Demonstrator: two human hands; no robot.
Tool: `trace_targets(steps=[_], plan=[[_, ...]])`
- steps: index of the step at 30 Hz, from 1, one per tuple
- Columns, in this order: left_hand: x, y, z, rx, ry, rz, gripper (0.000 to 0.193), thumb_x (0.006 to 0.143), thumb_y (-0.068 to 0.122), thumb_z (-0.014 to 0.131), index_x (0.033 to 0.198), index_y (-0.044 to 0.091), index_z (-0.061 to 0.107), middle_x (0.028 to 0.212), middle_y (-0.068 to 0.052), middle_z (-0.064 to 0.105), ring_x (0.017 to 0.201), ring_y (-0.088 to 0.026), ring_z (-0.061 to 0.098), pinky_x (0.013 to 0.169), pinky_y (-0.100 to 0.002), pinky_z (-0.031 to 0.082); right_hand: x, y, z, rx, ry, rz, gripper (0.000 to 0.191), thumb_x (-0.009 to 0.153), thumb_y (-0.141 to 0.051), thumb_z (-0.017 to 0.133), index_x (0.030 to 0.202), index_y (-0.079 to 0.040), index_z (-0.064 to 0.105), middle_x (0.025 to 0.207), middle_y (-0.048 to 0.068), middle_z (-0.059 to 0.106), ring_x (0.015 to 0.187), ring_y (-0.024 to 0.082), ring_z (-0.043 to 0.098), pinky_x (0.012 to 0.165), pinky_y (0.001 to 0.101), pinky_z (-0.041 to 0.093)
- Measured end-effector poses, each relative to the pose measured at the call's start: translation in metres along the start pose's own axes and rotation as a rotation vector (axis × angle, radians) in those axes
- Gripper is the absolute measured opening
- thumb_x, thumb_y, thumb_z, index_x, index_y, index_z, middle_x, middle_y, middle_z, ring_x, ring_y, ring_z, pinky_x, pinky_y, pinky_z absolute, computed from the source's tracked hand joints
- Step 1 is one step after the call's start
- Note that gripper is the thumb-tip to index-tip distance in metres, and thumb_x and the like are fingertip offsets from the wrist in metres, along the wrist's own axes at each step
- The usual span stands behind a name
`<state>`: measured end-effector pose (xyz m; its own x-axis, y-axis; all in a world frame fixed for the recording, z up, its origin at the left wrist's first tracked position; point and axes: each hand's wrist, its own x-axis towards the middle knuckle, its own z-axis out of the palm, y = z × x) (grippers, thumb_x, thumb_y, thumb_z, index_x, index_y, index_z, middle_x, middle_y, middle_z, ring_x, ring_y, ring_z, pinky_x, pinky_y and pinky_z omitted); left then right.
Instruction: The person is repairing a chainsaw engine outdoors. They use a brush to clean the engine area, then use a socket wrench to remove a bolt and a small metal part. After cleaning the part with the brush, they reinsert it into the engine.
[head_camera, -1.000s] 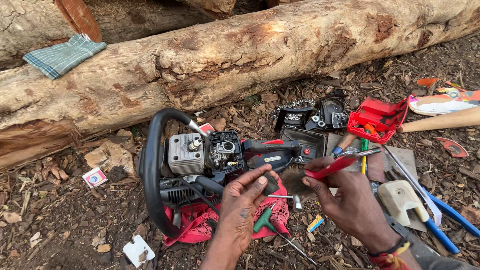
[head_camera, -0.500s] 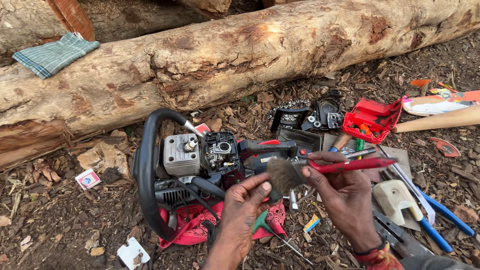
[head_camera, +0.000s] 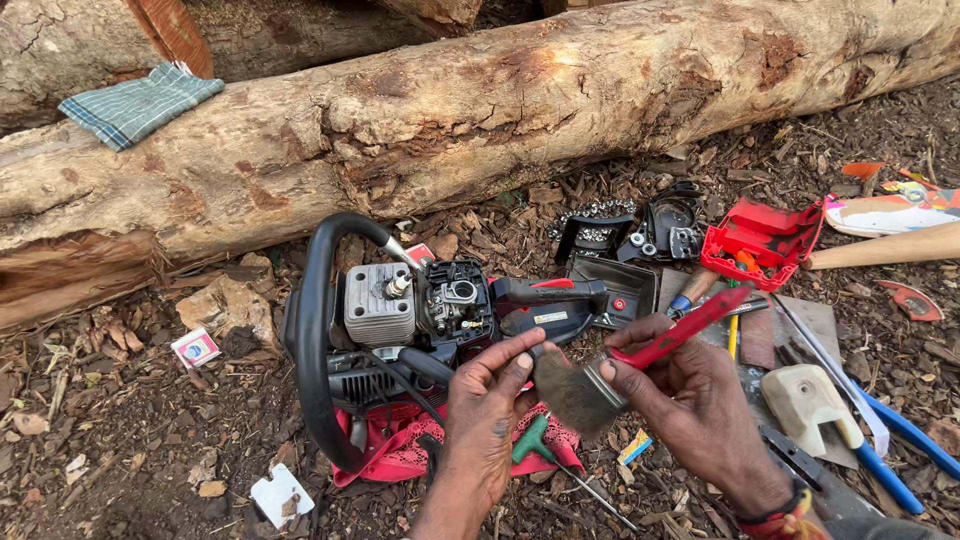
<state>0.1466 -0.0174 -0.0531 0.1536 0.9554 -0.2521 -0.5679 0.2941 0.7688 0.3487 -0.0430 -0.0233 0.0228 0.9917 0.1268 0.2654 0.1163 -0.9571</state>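
Two hands up | your right hand (head_camera: 690, 400) grip pinches red-handled brush (head_camera: 640, 362) at ferrule | left hand (head_camera: 485, 410) fingertips touch bristles | chainsaw (head_camera: 420, 330) just beyond

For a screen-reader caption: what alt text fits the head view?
Two hands hold a red-handled paintbrush over a stripped chainsaw: right hand grips it, left hand fingers the bristles. A log lies behind.
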Motion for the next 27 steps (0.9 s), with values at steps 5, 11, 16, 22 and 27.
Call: trace_targets(steps=[5,11,16,22,27], plan=[[0.006,0.007,-0.001,-0.009,0.006,0.024,0.028,0.096,0.003,0.059,0.121,0.003,0.074,0.107,-0.013,0.078,0.095,-0.017,0.075,0.085,-0.033,0.064,-0.003,0.000,-0.016,-0.150,-0.069,0.150,0.023,0.088,-0.009,0.078,0.109,-0.002,0.074,0.081,0.006,0.070,0.067,0.009,0.060,0.055,0.0251,0.049],[0.003,-0.003,-0.003,0.162,-0.063,-0.027,0.028,0.097,0.005,0.060,0.121,0.004,0.076,0.112,-0.010,0.079,0.097,-0.014,0.074,0.090,-0.029,0.063,0.001,0.001,-0.009,0.084,0.084,-0.099,0.029,0.086,-0.006,0.074,0.113,0.000,0.069,0.097,0.007,0.077,0.087,0.013,0.074,0.074,0.0316,0.063],[0.004,-0.009,0.003,0.114,-0.106,-0.079,0.031,0.097,0.002,0.057,0.123,0.003,0.074,0.110,-0.010,0.077,0.095,-0.017,0.073,0.082,-0.031,0.062,0.006,0.001,-0.010,0.026,0.262,-0.114,0.029,0.088,-0.002,0.072,0.117,0.002,0.068,0.103,0.010,0.075,0.092,0.018,0.075,0.078,0.0367,0.063],[0.001,0.002,0.001,-0.087,0.018,-0.139,0.029,0.096,0.007,0.056,0.122,0.003,0.070,0.104,-0.012,0.076,0.096,-0.019,0.075,0.080,-0.034,0.069,-0.002,-0.003,-0.018,0.102,0.292,-0.368,0.031,0.094,-0.002,0.071,0.124,0.002,0.062,0.110,0.010,0.071,0.102,0.015,0.071,0.089,0.0292,0.062],[0.005,0.001,-0.002,-0.126,-0.036,-0.116,0.026,0.096,0.006,0.062,0.120,-0.001,0.070,0.107,-0.013,0.075,0.095,-0.020,0.073,0.083,-0.034,0.066,-0.008,-0.003,-0.006,-0.062,0.197,-0.415,0.030,0.091,-0.003,0.074,0.119,0.004,0.065,0.111,0.013,0.070,0.098,0.016,0.070,0.082,0.0265,0.060]])
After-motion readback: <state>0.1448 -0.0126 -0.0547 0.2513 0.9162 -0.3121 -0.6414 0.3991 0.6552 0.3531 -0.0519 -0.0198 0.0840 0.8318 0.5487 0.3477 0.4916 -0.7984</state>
